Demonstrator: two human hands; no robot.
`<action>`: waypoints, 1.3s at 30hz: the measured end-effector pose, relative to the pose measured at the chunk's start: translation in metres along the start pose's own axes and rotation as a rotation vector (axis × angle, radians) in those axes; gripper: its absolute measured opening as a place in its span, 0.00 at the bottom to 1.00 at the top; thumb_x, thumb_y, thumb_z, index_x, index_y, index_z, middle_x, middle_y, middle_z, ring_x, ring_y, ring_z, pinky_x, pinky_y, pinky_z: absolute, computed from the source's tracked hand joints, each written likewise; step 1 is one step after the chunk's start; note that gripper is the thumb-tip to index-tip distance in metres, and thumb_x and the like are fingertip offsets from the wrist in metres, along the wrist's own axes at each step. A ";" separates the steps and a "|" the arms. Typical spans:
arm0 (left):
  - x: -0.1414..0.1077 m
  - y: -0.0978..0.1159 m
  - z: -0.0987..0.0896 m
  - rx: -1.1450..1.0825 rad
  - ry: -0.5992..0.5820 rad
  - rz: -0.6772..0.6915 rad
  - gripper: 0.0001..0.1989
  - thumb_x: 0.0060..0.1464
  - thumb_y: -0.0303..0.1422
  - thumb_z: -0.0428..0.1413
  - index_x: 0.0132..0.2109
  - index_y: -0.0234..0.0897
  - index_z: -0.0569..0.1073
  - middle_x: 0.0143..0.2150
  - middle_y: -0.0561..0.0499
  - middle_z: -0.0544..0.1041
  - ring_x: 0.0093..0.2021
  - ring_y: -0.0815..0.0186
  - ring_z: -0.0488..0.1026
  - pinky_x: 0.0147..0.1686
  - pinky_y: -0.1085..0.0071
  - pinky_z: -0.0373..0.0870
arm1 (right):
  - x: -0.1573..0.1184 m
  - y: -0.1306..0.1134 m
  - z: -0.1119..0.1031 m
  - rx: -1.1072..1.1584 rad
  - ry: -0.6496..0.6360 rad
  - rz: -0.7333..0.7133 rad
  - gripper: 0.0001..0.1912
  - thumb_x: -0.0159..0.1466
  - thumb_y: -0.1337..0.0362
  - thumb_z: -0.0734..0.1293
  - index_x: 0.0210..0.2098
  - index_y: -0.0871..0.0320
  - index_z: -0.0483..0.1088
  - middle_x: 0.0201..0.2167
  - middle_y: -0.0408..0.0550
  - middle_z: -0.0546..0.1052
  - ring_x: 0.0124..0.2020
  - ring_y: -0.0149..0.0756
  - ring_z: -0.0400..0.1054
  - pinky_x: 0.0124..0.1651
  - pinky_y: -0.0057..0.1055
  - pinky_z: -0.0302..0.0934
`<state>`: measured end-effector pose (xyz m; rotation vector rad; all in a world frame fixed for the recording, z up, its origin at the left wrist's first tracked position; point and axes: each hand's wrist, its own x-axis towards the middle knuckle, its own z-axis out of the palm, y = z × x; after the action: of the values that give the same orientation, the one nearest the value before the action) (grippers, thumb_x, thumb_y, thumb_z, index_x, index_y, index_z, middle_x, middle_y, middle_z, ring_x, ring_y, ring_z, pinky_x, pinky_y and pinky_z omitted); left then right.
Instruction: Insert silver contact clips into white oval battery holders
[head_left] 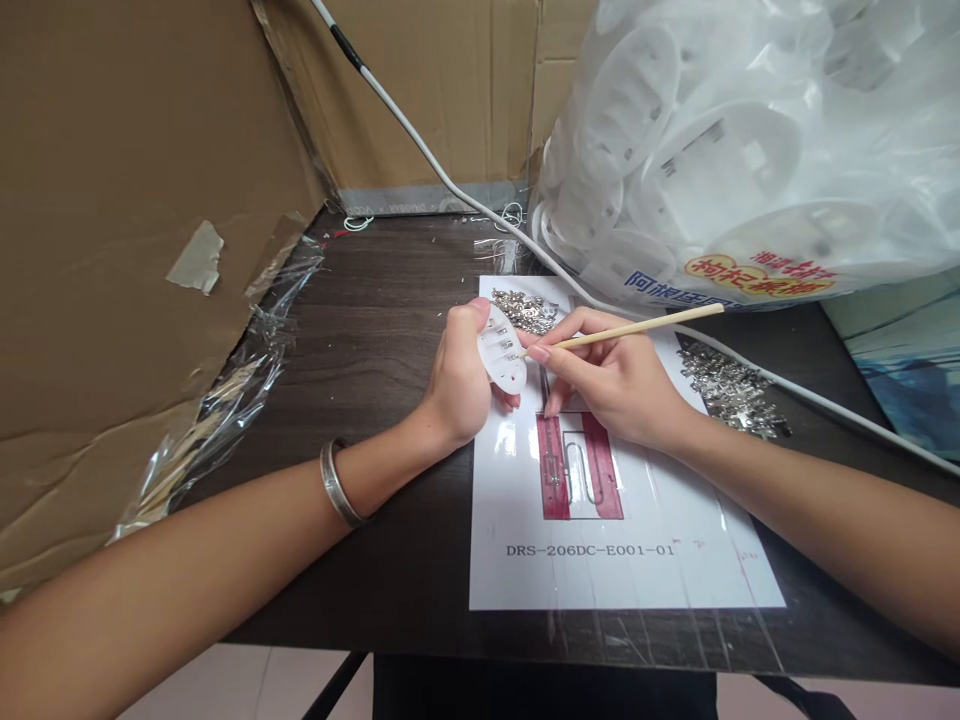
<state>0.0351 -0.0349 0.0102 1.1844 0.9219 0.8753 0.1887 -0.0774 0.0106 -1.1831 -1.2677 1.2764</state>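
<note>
My left hand [466, 375] is closed around the edge of a white oval plastic piece [496, 340], which it holds up and tilted. Small metal clips [506, 345] sit in a row on the face of that piece. Between the thumb and fingers of my right hand [607, 370] is a thin wooden stick [645, 325]. The stick's tip meets the plastic piece near the lower clips; whether it presses on one I cannot tell. Just behind the hands lies a pile of small metal clips [525, 308].
A printed sheet [525, 580] lies under the hands. Right of it is a second pile of metal clips [735, 390]. A large clear bag [720, 180] of white plastic pieces stands behind. A white cable [427, 150] crosses the table. Wooden sticks [187, 450] lie in plastic wrap at left.
</note>
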 end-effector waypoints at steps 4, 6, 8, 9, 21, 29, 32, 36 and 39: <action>0.000 -0.001 0.000 -0.012 -0.002 0.009 0.26 0.59 0.53 0.41 0.27 0.39 0.69 0.14 0.50 0.66 0.14 0.66 0.64 0.15 0.68 0.60 | 0.001 -0.001 0.001 -0.019 0.008 0.020 0.21 0.60 0.49 0.79 0.32 0.56 0.69 0.20 0.42 0.78 0.18 0.33 0.74 0.16 0.25 0.58; 0.000 -0.001 -0.001 -0.016 -0.004 0.011 0.26 0.59 0.53 0.41 0.28 0.39 0.70 0.14 0.50 0.67 0.14 0.65 0.64 0.16 0.68 0.60 | 0.001 -0.001 0.001 -0.014 0.009 0.014 0.21 0.60 0.49 0.79 0.32 0.56 0.69 0.21 0.42 0.78 0.18 0.33 0.75 0.16 0.25 0.57; 0.000 -0.001 0.000 -0.015 0.002 -0.003 0.26 0.60 0.52 0.40 0.30 0.38 0.71 0.14 0.50 0.67 0.14 0.65 0.64 0.16 0.69 0.61 | 0.001 -0.001 0.001 -0.003 0.004 0.002 0.20 0.60 0.51 0.79 0.32 0.57 0.69 0.20 0.41 0.78 0.18 0.33 0.75 0.17 0.24 0.58; 0.000 -0.001 0.000 -0.015 0.007 -0.011 0.26 0.60 0.51 0.39 0.31 0.38 0.72 0.14 0.50 0.67 0.14 0.65 0.64 0.15 0.69 0.61 | 0.001 -0.001 0.001 0.003 -0.001 -0.002 0.19 0.61 0.52 0.79 0.32 0.57 0.69 0.19 0.41 0.77 0.18 0.33 0.75 0.17 0.24 0.58; 0.000 -0.001 0.000 -0.022 0.008 0.005 0.26 0.58 0.55 0.43 0.27 0.40 0.68 0.15 0.50 0.67 0.14 0.66 0.65 0.15 0.69 0.60 | 0.001 -0.001 0.004 -0.006 0.002 -0.010 0.18 0.63 0.53 0.78 0.33 0.56 0.69 0.17 0.38 0.75 0.16 0.30 0.72 0.17 0.24 0.60; 0.000 -0.002 0.000 -0.014 0.023 -0.006 0.24 0.60 0.51 0.40 0.27 0.41 0.67 0.14 0.49 0.67 0.14 0.65 0.65 0.15 0.68 0.60 | 0.001 -0.001 0.004 -0.040 0.007 0.000 0.20 0.63 0.50 0.77 0.33 0.56 0.69 0.16 0.38 0.74 0.16 0.31 0.72 0.16 0.25 0.60; 0.001 -0.003 -0.001 -0.013 0.005 0.018 0.25 0.60 0.52 0.41 0.27 0.40 0.68 0.14 0.49 0.68 0.14 0.65 0.66 0.15 0.69 0.60 | 0.001 0.000 0.003 -0.038 0.005 -0.002 0.20 0.63 0.50 0.78 0.32 0.56 0.69 0.17 0.39 0.74 0.16 0.31 0.72 0.16 0.25 0.60; 0.001 -0.004 -0.002 -0.032 -0.003 0.035 0.25 0.59 0.52 0.43 0.27 0.40 0.69 0.14 0.49 0.68 0.14 0.65 0.65 0.14 0.69 0.60 | 0.002 -0.001 0.003 -0.010 -0.005 -0.011 0.19 0.63 0.52 0.78 0.32 0.56 0.69 0.16 0.38 0.74 0.16 0.31 0.72 0.17 0.25 0.60; 0.000 -0.003 -0.001 -0.030 0.007 0.030 0.24 0.58 0.52 0.43 0.26 0.40 0.69 0.14 0.49 0.67 0.14 0.65 0.65 0.14 0.69 0.60 | 0.002 -0.002 0.003 -0.031 -0.002 -0.004 0.19 0.63 0.51 0.78 0.32 0.56 0.69 0.16 0.39 0.75 0.15 0.30 0.70 0.16 0.25 0.59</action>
<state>0.0345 -0.0349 0.0072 1.1724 0.8952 0.9147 0.1854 -0.0759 0.0125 -1.2015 -1.2949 1.2591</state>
